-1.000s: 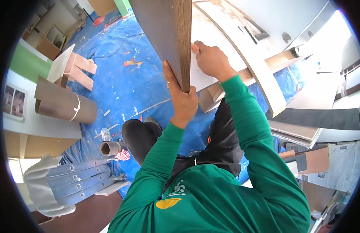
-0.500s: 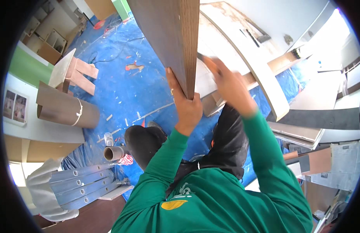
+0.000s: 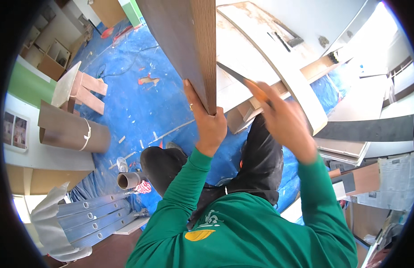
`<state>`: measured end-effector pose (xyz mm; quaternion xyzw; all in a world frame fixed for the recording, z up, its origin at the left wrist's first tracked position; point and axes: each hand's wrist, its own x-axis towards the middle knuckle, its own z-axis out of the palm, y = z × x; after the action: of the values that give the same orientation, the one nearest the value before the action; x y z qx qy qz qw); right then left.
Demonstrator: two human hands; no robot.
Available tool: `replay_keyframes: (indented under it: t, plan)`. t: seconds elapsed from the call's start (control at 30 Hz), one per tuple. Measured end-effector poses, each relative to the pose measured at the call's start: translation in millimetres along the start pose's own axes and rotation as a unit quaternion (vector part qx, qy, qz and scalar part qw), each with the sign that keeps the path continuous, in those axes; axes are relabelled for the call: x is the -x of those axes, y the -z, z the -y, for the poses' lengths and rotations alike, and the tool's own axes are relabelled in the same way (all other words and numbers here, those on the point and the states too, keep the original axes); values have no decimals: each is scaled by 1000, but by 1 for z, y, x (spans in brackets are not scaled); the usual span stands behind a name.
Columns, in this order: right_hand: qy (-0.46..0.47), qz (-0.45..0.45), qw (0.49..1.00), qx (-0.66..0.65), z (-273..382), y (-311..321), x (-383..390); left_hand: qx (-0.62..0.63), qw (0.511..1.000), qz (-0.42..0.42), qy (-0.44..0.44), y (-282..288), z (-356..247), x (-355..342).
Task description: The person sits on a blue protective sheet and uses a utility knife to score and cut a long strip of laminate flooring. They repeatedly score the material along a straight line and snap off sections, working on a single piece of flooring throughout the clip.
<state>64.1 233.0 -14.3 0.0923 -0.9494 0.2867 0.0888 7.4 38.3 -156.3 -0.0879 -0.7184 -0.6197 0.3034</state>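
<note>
The left hand [image 3: 210, 127] pinches the brown board [image 3: 184, 40] at its edge while the right hand [image 3: 283, 120], fingers loosely spread and blurred, holds a thin blade [image 3: 236, 76] at two o'clock, likely trimming.

A blue tarp [image 3: 126, 102] covers the floor, with a folded ladder [image 3: 88, 219], cardboard rolls [image 3: 71, 129] and daylight from the right.

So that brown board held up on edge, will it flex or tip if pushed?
The brown board looks thick and flat-edged, so probably stiff, not floppy. Only the left hand grips its edge; the right hand is blurred beside it, so it may swing or tip sideways. Its size suggests some weight.
</note>
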Motion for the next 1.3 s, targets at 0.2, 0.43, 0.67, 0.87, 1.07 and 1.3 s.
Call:
replay_keyframes:
  t: [0.2,0.43,0.67,0.87,1.07,1.3]
  plan:
    - [-46,65,994,68,-11,-73,-147,10,1000,21,6,-10,-13,-4]
    - [34,38,997,52,12,8,-42,-8,1000,8,-6,0,-6,-8]
    - [-20,81,945,-318,3,89,-37,46,999,14,6,-6,3,-2]
    - [148,19,831,-536,-10,64,-54,28,999,24,5,-7,5,-2]
    - [171,-203,915,-305,13,34,-107,27,998,11,61,-1,13,5]
    - [221,-181,868,-406,-2,-14,-196,18,992,9,126,-2,14,12]
